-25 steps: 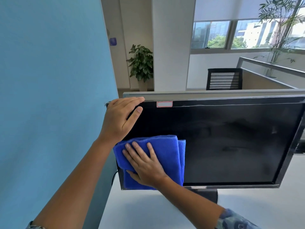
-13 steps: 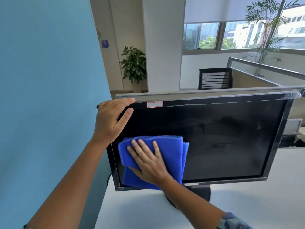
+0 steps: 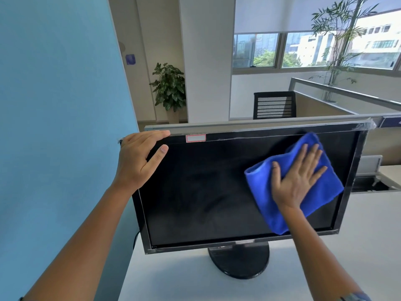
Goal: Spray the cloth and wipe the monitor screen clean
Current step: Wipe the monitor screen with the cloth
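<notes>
Nothing I can read. Red-bordered white sticker (image 3: 195, 138) on the monitor (image 3: 195, 192) top bezel, at 11 o'clock of the screen: looks blank. Small blue sign (image 3: 130, 59) on the far wall, 10 o'clock: too small.

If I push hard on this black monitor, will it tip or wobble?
Likely wobbles: the black monitor stands on one round black base. It may twist, since the right hand presses the folded blue cloth near its right edge. The left hand gripping the top corner probably steadies it.

White desk (image 3: 358, 246) bearing round black monitor base (image 3: 238, 260), well below fingers (image 3: 314, 155) of right hand (image 3: 297, 183), wrist side.
</notes>
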`<state>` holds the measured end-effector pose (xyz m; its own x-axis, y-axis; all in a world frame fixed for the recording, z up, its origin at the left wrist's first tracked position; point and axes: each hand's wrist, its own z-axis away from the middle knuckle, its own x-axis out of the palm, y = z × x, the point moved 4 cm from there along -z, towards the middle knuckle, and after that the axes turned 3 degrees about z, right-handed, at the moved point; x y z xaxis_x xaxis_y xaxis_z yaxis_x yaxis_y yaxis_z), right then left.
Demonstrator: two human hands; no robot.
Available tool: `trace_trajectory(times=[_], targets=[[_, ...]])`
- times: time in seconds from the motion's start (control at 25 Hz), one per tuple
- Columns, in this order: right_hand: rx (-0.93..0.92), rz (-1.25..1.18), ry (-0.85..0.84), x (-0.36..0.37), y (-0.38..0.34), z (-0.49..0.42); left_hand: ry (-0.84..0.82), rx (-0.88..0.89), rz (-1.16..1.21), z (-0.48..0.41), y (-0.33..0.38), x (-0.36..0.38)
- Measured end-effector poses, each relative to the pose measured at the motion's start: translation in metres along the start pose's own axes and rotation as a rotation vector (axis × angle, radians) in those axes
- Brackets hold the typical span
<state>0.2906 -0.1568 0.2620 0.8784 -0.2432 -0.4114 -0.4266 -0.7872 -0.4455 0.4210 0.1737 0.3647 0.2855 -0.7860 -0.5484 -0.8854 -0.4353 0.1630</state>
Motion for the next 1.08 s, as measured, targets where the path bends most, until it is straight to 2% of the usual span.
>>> trace_trajectory(times=[0.16, 0.24, 0.32, 0.48, 0.64, 0.76, 0.84, 0.96, 1.08], targets=[[0.336, -0.091, 0.025, -0.007, 0.049, -0.014, -0.001, -0.008, 0.002, 0.000, 0.001, 0.000], [0.384, -0.132, 0.033, -0.007, 0.044, -0.014, 0.000, -0.010, 0.003, 0.000, 0.002, 0.000], [0.334, -0.152, 0.019, -0.005, 0.016, -0.010, 0.001, -0.015, 0.009, 0.000, 0.002, -0.001], [0.016, -0.104, -0.054, 0.004, -0.075, 0.022, -0.002, -0.018, 0.012, 0.000, 0.004, -0.002], [-0.413, -0.097, -0.124, 0.018, -0.159, 0.079, -0.013, -0.012, -0.002, 0.000, 0.004, -0.002], [-0.789, -0.059, -0.173, 0.030, -0.194, 0.129, -0.018, 0.004, -0.009, 0.001, 0.003, -0.003], [-0.973, -0.008, -0.189, 0.037, -0.200, 0.156, -0.024, 0.011, -0.016, 0.002, 0.002, -0.003], [-1.073, 0.021, -0.179, 0.041, -0.192, 0.169, -0.027, 0.000, -0.016, 0.003, 0.002, -0.002], [-1.002, -0.007, -0.137, 0.036, -0.176, 0.152, -0.015, -0.003, -0.019, 0.001, 0.003, -0.001]])
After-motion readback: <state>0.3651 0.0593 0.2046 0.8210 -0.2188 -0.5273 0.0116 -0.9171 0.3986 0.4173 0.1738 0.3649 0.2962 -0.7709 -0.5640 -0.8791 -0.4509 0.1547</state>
